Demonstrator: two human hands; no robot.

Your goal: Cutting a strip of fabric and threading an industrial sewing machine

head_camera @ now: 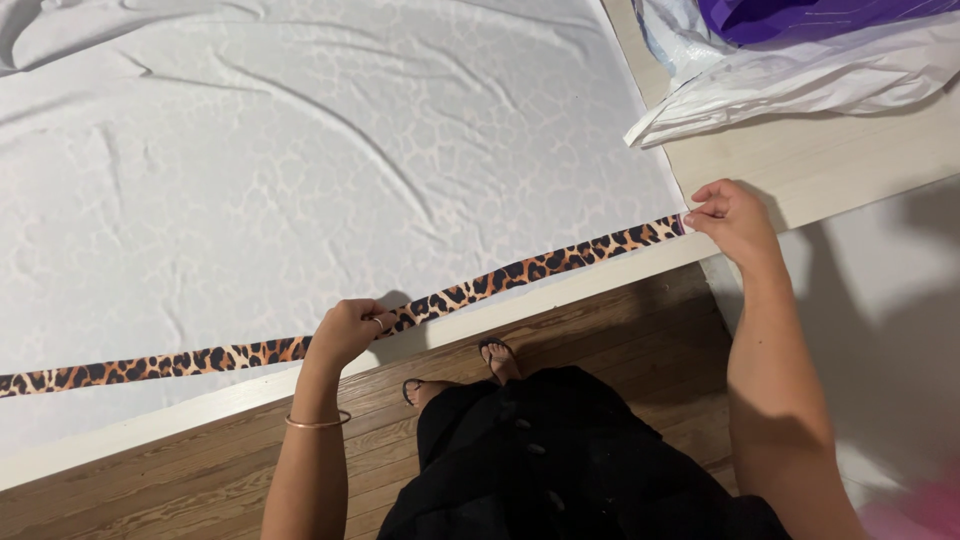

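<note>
We see a big piece of cloth [300, 170] spread flat on the surface [800, 165]. The side facing up is pale and white, with a faint spotted print showing through. Its near edge is folded over, so a thin strip [520, 268] of orange and black leopard spots shows. The strip runs from the far right corner down to the near left.

We think this cloth is light, thin and soft. It has many small wrinkles, so it bends and bunches easily. It may slide a little on the smooth surface. We judge that the best place to hold it is right on the folded edge, pinched between fingers and thumb.

Our left hand [347, 330] sits on the strip near the middle. The fingers are curled down onto the fold, closed on it. A thin bangle [318, 423] is on that wrist. The left arm comes up almost straight from below.

Our right hand [730, 215] is far to the right, at the corner of the cloth. Its fingertips pinch the end of the strip. The right arm reaches out long and nearly straight. The two hands are well apart.

Past the right corner lie a white plastic bag [800, 80] and something purple [800, 18]. Below the surface we see a wooden floor [620, 330], a black skirt [560, 460] and sandals [497, 352].
</note>
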